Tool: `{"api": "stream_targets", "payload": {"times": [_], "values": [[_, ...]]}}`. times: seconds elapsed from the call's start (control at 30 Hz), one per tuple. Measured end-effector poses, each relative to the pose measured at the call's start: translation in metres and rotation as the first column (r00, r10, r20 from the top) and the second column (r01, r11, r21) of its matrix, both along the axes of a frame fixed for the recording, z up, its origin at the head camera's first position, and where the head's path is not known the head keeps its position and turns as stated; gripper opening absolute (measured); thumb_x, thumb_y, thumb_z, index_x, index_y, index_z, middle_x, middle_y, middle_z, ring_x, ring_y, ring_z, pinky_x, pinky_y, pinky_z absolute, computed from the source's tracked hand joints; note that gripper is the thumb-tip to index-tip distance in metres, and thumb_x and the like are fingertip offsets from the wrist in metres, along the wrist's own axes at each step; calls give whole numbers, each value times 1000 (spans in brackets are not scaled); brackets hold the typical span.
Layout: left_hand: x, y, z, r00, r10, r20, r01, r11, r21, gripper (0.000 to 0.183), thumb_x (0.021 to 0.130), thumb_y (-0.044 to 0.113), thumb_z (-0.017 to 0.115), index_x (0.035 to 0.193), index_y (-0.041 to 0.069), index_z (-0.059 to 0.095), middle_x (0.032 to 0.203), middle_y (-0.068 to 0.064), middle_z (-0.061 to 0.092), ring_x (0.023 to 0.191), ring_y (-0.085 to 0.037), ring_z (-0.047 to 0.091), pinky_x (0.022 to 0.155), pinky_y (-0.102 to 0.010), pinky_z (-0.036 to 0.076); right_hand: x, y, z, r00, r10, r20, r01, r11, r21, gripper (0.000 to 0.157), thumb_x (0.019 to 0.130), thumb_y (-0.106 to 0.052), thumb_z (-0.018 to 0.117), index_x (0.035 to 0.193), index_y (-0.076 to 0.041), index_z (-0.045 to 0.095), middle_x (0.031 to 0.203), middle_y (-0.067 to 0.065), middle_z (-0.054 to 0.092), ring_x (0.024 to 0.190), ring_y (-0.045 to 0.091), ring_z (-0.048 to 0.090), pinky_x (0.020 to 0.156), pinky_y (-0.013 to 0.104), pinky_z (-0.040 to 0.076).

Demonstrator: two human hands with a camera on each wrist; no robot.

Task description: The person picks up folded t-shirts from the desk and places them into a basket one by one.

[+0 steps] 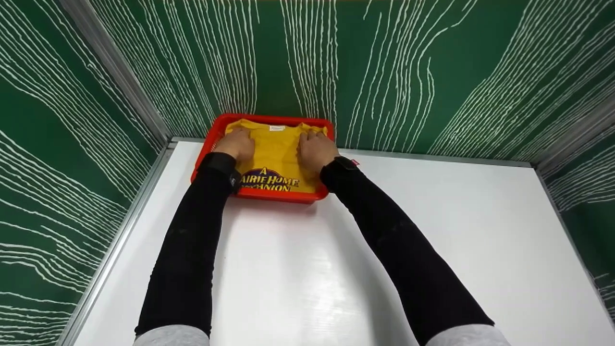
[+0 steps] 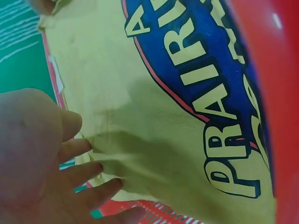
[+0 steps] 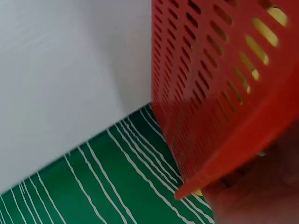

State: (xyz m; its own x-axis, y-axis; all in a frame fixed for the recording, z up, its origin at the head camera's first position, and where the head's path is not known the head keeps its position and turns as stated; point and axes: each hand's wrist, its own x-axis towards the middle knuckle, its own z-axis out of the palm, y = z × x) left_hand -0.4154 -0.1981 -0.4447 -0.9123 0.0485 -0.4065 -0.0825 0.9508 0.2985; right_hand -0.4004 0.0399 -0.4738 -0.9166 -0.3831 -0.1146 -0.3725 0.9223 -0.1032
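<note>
A yellow T-shirt [image 1: 276, 149] lies folded in a red plastic basket [image 1: 276, 194], its white neck label at the far side and printed lettering toward me. My left hand [image 1: 239, 143] touches the shirt's far left part. In the left wrist view the fingers [image 2: 105, 193] of that hand are spread, tips against the cloth. Over on the right, my right hand [image 1: 317, 150] rests on the shirt's far right part, beside the basket rim. The slotted basket side [image 3: 205, 70] covers much of the right wrist view and hides most of that hand.
The basket stands on a white table [image 1: 288, 269], at its far left, close to the green wall [image 1: 365, 72] with white wavy lines. A metal frame edge [image 1: 120, 211] runs along the table's left side, beside another green panel [image 1: 48, 158].
</note>
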Motion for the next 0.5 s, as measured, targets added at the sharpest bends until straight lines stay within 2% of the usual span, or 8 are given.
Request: {"api": "stream_targets", "payload": {"times": [0.2, 0.3, 0.4, 0.5], "values": [[0, -2, -6, 995, 38, 94, -44, 997, 64, 60, 119, 32, 32, 176, 12, 25, 173, -16, 37, 141, -41, 50, 119, -51, 48, -5, -4, -16, 998, -14, 60, 13, 1000, 19, 63, 120, -38, 36, 172, -2, 31, 165, 28, 50, 146, 46, 57, 126, 57, 47], [2, -4, -10, 992, 57, 113, -68, 993, 99, 62, 118, 29, 31, 177, 14, 21, 174, -13, 37, 141, -39, 50, 119, -49, 46, -4, -4, -20, 996, -1, 93, 0, 1000, 13, 63, 120, -38, 36, 172, -5, 29, 163, 29, 52, 143, 46, 60, 124, 58, 49], [5, -3, -13, 992, 72, 107, -85, 990, 116, 63, 116, 25, 34, 176, 12, 23, 169, -14, 41, 142, -38, 48, 118, -46, 44, -3, -2, -19, 991, 9, 135, -8, 1000, -5, 63, 119, -36, 38, 173, -7, 27, 167, 28, 48, 147, 46, 57, 128, 59, 45], [7, 1, -14, 997, 57, 56, -61, 996, 67, 56, 112, 19, 40, 166, 7, 39, 154, -18, 52, 130, -38, 55, 104, -44, 50, 0, -1, -13, 985, 12, 172, -7, 1000, -30, 72, 112, -29, 54, 175, -8, 26, 175, 26, 39, 156, 46, 48, 133, 59, 37]]}}
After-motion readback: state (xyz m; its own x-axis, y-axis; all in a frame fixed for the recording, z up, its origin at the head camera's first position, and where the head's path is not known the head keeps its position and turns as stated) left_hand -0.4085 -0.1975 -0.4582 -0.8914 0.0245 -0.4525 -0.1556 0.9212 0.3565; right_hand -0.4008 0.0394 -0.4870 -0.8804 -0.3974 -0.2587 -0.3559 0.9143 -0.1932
